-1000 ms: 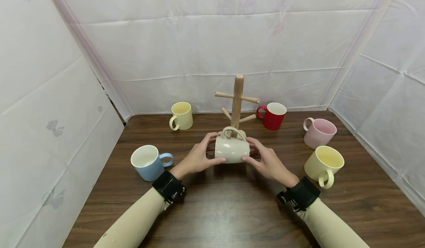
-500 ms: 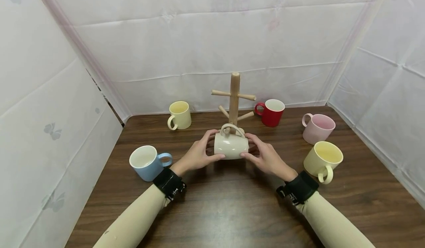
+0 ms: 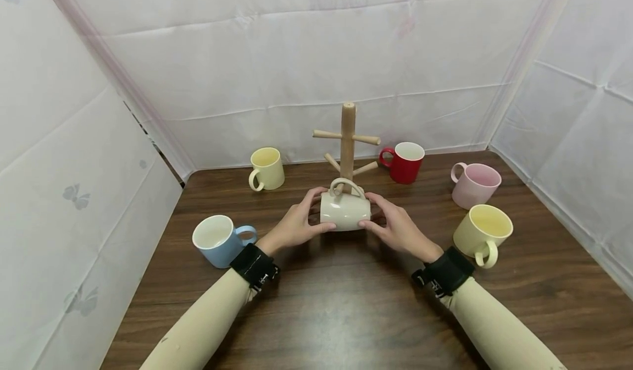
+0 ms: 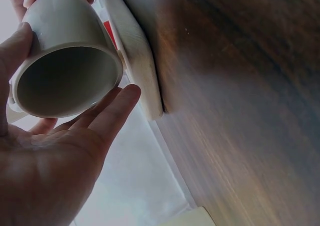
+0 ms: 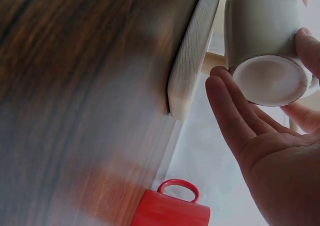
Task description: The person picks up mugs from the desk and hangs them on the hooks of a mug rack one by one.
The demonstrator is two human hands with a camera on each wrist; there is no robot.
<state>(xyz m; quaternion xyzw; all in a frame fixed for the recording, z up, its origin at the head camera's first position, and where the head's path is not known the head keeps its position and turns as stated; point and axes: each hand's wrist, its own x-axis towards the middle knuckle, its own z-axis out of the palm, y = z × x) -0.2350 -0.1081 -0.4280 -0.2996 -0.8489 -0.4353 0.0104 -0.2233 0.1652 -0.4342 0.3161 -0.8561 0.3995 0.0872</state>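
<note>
A cream mug (image 3: 345, 213) lies on its side in the air between both hands, its handle (image 3: 346, 183) upward. My left hand (image 3: 296, 224) grips the rim end, thumb on the near side; the dark opening (image 4: 67, 81) faces that palm in the left wrist view. The base end is held by my right hand (image 3: 398, 230), and the pale underside (image 5: 271, 80) shows in the right wrist view. Just behind the mug stands a wooden mug tree (image 3: 348, 122) with several pegs. Its lower post is partly hidden by the mug, whose handle overlaps a low peg in the head view.
A blue mug (image 3: 216, 243) stands near the left forearm, a yellow mug (image 3: 269, 172) at back left. To the right are a red mug (image 3: 405, 166), a pink mug (image 3: 473, 188) and another yellow mug (image 3: 477, 238). White cloth walls (image 3: 296, 56) bound the brown table (image 3: 336, 309).
The head view has shifted slightly. Both hands keep hold of the cream mug, which has moved a little to the right relative to the mug tree.
</note>
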